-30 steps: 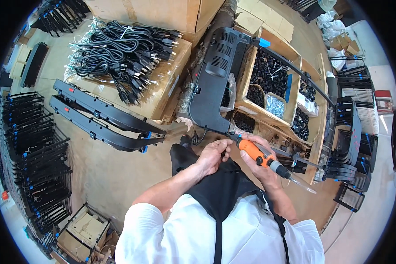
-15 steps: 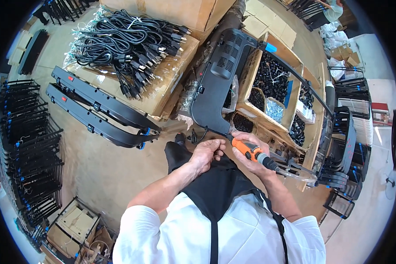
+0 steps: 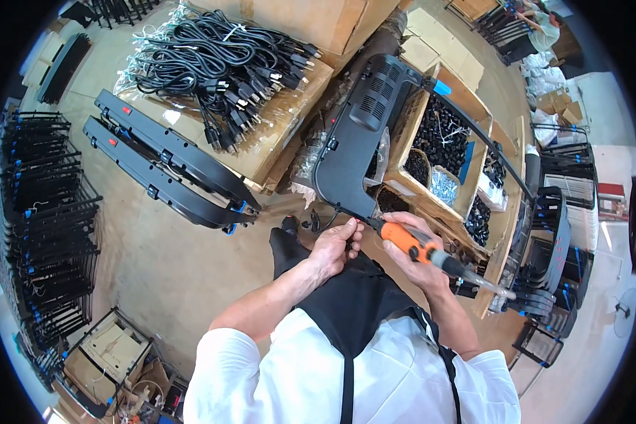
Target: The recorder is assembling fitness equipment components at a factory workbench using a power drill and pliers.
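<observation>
My right hand (image 3: 430, 274) is wrapped round an orange and grey power screwdriver (image 3: 403, 239), with a clear hose trailing from its rear. The tool's dark nose points left, to the near end of a black plastic housing (image 3: 343, 169) with vent slots. My left hand (image 3: 332, 247) is closed in a pinch beside that nose, its thumb and forefinger at the housing's near edge. A small red spot shows by the fingertips, but what they hold is too small to make out. Whether the bit touches a screw is hidden.
A wooden divided box (image 3: 396, 172) holds black parts and silvery screws (image 3: 443, 185). Bundled black power cords (image 3: 226, 60) lie on a carton (image 3: 275, 141) at the left. Two more black housings (image 3: 169, 173) lean there. Stacked black frames (image 3: 49, 212) line the far left; another person (image 3: 540, 32) stands far right.
The screwdriver and my right hand have shifted a little right and nearer to me, the tool's rear swinging lower. My left fingertips are now at the tool's nose. The whole view has shifted slightly.
</observation>
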The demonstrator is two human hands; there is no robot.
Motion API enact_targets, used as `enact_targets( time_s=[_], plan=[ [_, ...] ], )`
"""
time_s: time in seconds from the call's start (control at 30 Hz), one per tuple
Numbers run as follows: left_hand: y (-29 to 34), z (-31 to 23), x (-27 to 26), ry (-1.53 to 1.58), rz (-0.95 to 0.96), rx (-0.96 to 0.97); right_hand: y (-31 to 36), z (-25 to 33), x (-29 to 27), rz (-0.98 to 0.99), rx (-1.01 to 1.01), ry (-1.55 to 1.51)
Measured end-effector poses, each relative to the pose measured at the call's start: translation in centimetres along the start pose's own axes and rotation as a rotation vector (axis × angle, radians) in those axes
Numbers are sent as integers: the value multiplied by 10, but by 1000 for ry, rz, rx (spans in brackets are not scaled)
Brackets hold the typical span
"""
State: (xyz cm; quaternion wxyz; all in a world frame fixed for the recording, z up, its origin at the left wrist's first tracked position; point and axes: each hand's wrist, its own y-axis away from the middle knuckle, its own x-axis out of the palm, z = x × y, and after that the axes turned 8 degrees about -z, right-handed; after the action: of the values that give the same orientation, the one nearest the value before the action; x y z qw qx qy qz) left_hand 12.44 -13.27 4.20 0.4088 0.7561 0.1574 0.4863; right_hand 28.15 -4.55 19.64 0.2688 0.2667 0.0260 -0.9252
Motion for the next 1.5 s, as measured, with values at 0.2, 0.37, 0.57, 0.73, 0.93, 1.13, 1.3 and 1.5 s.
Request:
enact_targets(
  time_s=[0.2,0.37,0.57,0.73,0.93,1.13,1.3,1.5],
  plan=[
    [9,-9,8,269,48,11,-1,-2,0,58,-122,-201],
    [13,-15,0,374,118,-9,-7,1,4,68,-164,-221],
    [19,-21,4,320,70,42,-16,10,15,67,-139,-228],
    [28,-22,5,169,27,77,-32,21,28,55,-148,-156],
    [29,-21,-7,81,109,51,-39,22,44,101,-7,-127],
    [30,-28,-17,-171,81,195,-52,19,47,159,-127,-38],
    [38,-30,-14,-91,73,236,-53,19,44,187,-162,-19],
    [37,-35,-23,-160,75,267,-53,19,44,202,-139,-6]
  ],
)
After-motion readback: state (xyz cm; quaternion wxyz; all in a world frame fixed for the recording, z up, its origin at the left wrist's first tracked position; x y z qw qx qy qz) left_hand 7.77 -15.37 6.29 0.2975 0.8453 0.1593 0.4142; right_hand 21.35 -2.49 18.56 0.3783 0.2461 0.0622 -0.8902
